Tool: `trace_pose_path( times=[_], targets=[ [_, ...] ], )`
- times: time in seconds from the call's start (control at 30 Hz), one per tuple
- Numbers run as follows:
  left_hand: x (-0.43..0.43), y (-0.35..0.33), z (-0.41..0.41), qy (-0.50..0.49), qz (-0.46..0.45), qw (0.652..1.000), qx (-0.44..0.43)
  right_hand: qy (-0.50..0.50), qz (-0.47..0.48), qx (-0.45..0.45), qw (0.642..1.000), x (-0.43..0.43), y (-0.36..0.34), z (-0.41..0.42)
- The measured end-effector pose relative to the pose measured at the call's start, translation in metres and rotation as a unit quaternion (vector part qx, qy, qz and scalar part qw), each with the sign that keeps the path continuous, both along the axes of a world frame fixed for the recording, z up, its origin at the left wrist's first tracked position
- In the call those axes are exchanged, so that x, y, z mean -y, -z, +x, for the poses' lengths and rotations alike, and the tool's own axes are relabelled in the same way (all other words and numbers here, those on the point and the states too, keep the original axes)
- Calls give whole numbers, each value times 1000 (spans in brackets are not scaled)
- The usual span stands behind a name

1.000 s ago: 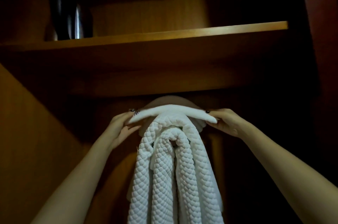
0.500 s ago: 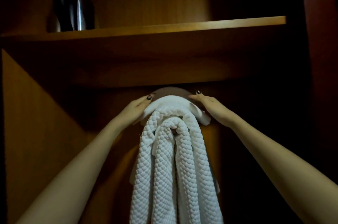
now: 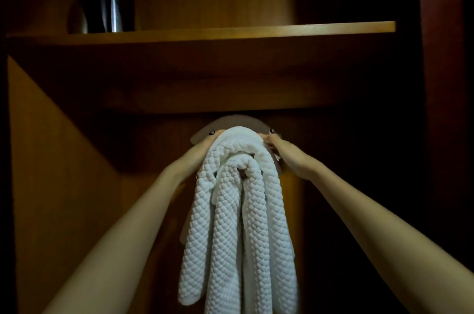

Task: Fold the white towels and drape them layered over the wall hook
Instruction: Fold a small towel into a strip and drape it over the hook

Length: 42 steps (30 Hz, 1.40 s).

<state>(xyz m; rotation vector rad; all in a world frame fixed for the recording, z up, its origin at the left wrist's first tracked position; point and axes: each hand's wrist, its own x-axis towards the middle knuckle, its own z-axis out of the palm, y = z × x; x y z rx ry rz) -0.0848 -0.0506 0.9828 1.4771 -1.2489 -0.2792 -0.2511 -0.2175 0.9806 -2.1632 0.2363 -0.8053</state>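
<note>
Both left hand (image 3: pixel 198 157) and right hand (image 3: pixel 281 151) press joined fingers (image 3: pixel 268 137) flanking towels (image 3: pixel 230 211) (shelf (image 3: pixel 230 31) overhead).

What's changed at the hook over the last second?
The top towel, held stretched out wide a second ago, has been brought down and wrapped over the hanging towels. The left hand and right hand moved inward and now press its sides by the hook plate. The hanging towels, shelf and dark vessel stayed put.

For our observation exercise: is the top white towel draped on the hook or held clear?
Draped: top towel lies over the hanging towels; left hand and right hand flank it.
</note>
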Motion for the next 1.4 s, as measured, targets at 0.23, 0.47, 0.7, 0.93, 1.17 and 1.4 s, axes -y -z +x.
trace_pose_path(
  times=[0.23,0.47,0.7,0.93,1.17,1.4],
  targets=[
    [-36,-11,-49,-116,-58,967,221,112,-169,19,979,-46,-17,-47],
    [-74,39,-113,-170,-107,886,418,156,-383,6,911,-99,25,-139],
    [-42,127,-199,-109,-69,881,455,283,-371,-158,870,-92,116,-249],
    [35,206,-329,22,-80,846,526,352,-306,-216,858,-66,217,-402],
    [127,279,-505,170,-73,812,553,489,-208,-315,787,-51,291,-595],
    [195,346,-689,296,-58,775,556,568,-98,-412,706,-61,363,-770]
  ],
)
